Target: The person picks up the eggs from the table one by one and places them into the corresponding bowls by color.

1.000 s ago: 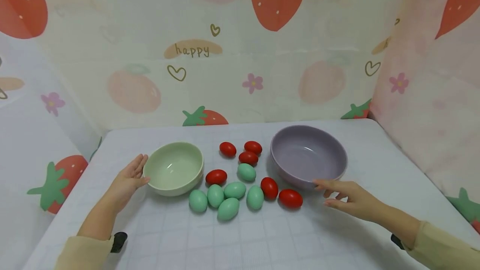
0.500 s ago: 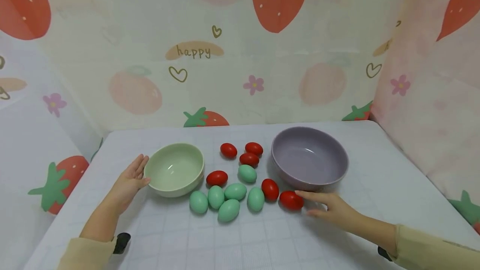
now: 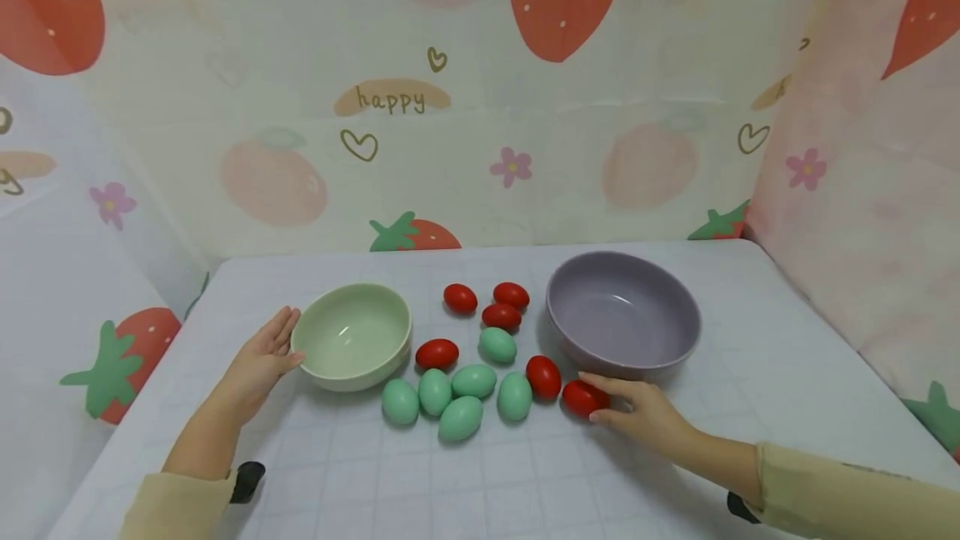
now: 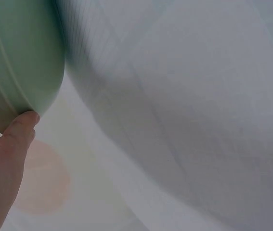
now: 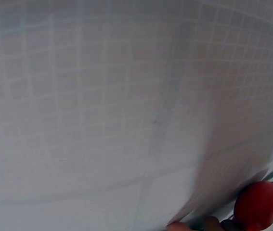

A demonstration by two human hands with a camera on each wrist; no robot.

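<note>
Reading twelve o'clock as the far edge of the worktop (image 3: 540, 482), we began nearest us. At seven o'clock lay the front green egg (image 3: 461, 420), with more green eggs (image 3: 435, 392) close behind; a stray knock could have sent several rolling, since we saw nothing fencing them in. At four o'clock the right hand (image 3: 652, 419) grasped a red egg (image 3: 579, 397) between thumb and fingertip; we judged the hold shallow, so the glossy shell might have slipped if pinched off-centre. A second red egg (image 3: 543, 377) sat just beside it, at its ten o'clock, and a sideways drag would probably have nudged that neighbour. At nine o'clock the left hand (image 3: 255, 369) lay against the green bowl (image 3: 356, 332), fingers straight rather than clenched; harder pressure might have pushed the bowl into the lone red egg (image 3: 437, 354) by its three o'clock side. Towards three o'clock stood the purple bowl (image 3: 615, 307), whose wall could have caught a low lift. Farthest, around twelve, three red eggs (image 3: 511, 296) clustered loosely, liable to scatter under a clumsy reach.
</note>
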